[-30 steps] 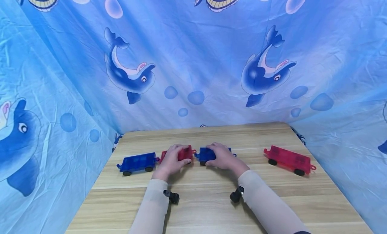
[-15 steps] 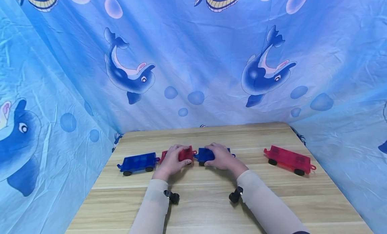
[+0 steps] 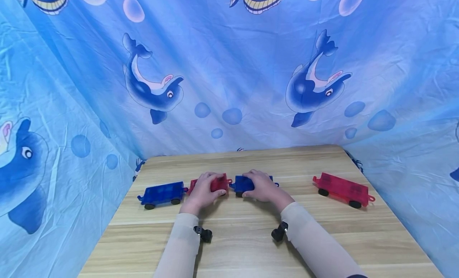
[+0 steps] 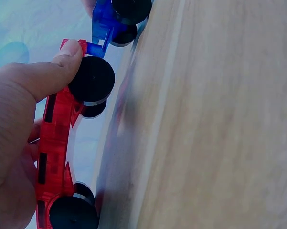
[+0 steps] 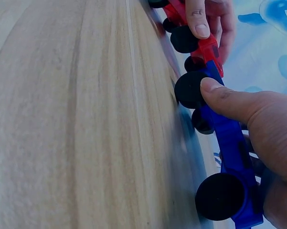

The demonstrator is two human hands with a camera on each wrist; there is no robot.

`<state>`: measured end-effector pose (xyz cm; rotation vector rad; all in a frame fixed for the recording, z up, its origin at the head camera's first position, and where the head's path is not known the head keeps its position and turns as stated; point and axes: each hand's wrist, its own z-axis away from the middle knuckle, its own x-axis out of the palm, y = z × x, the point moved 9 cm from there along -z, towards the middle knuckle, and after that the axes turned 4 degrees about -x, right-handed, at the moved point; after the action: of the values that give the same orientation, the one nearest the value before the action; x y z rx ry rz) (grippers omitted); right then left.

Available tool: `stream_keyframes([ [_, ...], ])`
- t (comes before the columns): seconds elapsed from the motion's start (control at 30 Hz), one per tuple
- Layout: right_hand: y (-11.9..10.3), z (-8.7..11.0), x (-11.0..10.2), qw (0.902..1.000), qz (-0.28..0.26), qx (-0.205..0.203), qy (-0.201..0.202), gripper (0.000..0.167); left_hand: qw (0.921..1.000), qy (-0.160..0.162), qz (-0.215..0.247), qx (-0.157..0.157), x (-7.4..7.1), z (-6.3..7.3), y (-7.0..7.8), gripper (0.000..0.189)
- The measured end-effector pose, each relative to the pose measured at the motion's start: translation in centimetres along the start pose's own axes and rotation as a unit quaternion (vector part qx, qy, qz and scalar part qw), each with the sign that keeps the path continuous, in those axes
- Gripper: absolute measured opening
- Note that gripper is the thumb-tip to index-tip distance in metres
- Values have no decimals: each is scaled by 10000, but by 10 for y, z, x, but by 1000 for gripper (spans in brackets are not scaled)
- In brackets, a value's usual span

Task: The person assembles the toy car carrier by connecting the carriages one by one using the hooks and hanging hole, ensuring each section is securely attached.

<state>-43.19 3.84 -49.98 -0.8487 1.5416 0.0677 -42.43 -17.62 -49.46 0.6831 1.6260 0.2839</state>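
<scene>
My left hand [image 3: 203, 190] grips a translucent red toy train car [image 4: 55, 138] with black wheels, thumb over its near side by a front wheel. Held the same way by my right hand [image 3: 263, 187] is a blue toy train car [image 5: 229, 133], with the thumb beside a wheel. The blue car's hook [image 4: 96, 49] meets the red car's end; whether it sits inside the loop is hard to tell. Both cars stand low at the tabletop. To the left, another blue car [image 3: 163, 193] joins or touches the held red car's other end.
A second red car [image 3: 342, 188] stands apart at the right, slanted, wheels down. The wooden table [image 3: 244, 246] ends at a blue curtain [image 3: 229, 70] with dolphin prints behind and at both sides. Small black cameras are strapped to both wrists.
My right hand has moved slightly left with its blue car, bringing the hook against the red car's loop. The red car and the left blue car have shifted very slightly left.
</scene>
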Motion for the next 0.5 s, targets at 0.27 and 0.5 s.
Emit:
stream_keyframes([
  [0.27,1,0,0,10000,-2,24,-4,81,9999,-62,57,129,0,1,2,60],
  [0.5,2,0,0,10000,33,37,-21,81,9997,-89,-97,222,1,2,3,59],
])
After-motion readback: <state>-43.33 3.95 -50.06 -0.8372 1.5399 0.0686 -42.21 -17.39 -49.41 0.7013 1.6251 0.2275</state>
